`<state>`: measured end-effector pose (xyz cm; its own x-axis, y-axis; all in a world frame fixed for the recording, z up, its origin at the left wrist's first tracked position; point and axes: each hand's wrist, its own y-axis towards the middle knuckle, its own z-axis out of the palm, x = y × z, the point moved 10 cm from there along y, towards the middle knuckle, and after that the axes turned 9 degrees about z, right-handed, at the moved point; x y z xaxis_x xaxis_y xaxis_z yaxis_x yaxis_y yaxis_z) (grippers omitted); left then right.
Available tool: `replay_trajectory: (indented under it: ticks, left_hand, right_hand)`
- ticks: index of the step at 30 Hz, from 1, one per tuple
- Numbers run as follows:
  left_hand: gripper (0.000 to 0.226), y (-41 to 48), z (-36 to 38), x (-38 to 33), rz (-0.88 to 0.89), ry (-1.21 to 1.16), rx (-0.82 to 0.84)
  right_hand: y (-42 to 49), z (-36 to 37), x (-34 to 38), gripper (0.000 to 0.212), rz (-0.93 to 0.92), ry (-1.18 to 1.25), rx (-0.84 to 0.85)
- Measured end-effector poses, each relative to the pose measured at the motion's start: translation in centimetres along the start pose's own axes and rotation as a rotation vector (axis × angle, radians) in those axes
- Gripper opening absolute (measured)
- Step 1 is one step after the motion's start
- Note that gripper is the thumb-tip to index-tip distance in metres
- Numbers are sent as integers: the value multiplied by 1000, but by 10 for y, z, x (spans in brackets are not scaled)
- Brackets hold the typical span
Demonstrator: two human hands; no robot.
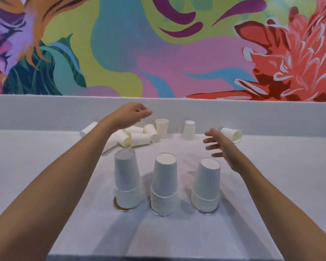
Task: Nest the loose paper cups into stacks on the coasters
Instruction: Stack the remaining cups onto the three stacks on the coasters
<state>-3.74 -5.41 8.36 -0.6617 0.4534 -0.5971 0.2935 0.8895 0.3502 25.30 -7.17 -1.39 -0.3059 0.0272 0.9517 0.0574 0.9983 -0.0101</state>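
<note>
Two empty hands reach over a white table (45, 166) with stacked paper cups.
The middle stack (164, 185) stands between two others; loose cups (139, 138) lie beyond it. Left hand (132, 114) hovers beyond-left, fingers loosely curled; right hand (221, 147) beyond-right, fingers spread. A coaster (161, 214) rims its base.

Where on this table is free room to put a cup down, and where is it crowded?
The table is bare near you, before the left stack, middle stack and right stack, and beside them at both ends. A smaller patch lies between the middle stack and the upside-down cup. Crowded: the pile of loose cups just behind the left stack.
</note>
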Motion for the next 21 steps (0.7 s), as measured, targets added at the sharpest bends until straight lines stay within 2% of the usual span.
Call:
replay_trajectory:
  ticks: [3, 5, 6, 8, 10, 12, 15, 21]
  left_hand:
    - [33, 10, 8, 59, -93, -15, -16]
    - [31, 22, 19, 99, -143, 32, -26]
    - [34, 27, 27, 116, -158, 111, -8]
    - [49, 40, 45, 141, -134, 418, 71]
    - [64, 56, 59, 154, -60, 759, 125]
    - [75, 71, 73, 170, -23, 895, 140]
    - [84, 85, 93, 188, 9, 980, 166]
    - [70, 87, 105, 191, 27, 959, 80]
  right_hand:
    - [28, 8, -16, 66, 37, -30, 8]
    - [57, 19, -29, 56, 45, -97, 31]
    - [68, 25, -36, 46, 49, -140, 45]
    - [88, 39, -48, 31, 54, -212, 82]
    - [105, 50, -55, 27, 40, -265, 106]
    - [121, 61, -62, 26, 16, -284, 122]
    - [137, 75, -68, 24, -13, -279, 131]
    - [152, 87, -74, 24, 16, -255, 133]
